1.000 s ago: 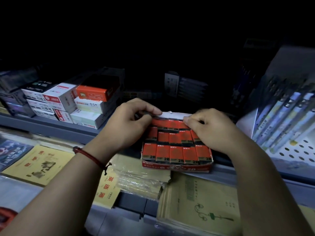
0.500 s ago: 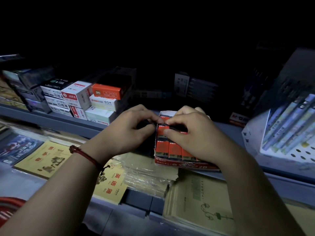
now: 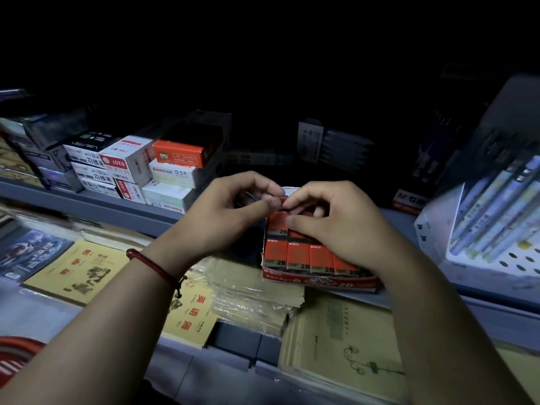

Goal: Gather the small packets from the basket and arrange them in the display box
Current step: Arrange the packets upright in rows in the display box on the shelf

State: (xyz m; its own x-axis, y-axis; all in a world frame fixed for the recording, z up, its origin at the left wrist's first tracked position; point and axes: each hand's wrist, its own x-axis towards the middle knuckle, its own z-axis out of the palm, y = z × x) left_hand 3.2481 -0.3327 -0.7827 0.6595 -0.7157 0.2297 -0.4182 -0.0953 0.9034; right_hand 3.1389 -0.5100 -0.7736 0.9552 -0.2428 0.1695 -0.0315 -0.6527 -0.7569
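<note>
A red display box (image 3: 321,283) sits on the grey shelf edge, filled with rows of small orange packets (image 3: 298,255) marked 2B. Both of my hands meet over its back left corner. My left hand (image 3: 228,211), with a red cord at the wrist, pinches thumb and forefinger at the box's rear edge. My right hand (image 3: 344,226) covers the right and back rows, its thumb pressing on one orange packet (image 3: 277,223) that the two hands grip together. The back rows are hidden under my fingers. A red basket rim (image 3: 17,355) shows at the lower left.
Stacked white and orange stationery boxes (image 3: 163,171) stand left of the display box. A white perforated rack of pens (image 3: 496,217) stands to the right. Yellow exercise books (image 3: 79,270) and wrapped notebook bundles (image 3: 254,299) lie on the lower level in front.
My hands came together from the box's two back corners to its back left corner. The view shifted left, so the box now appears further right.
</note>
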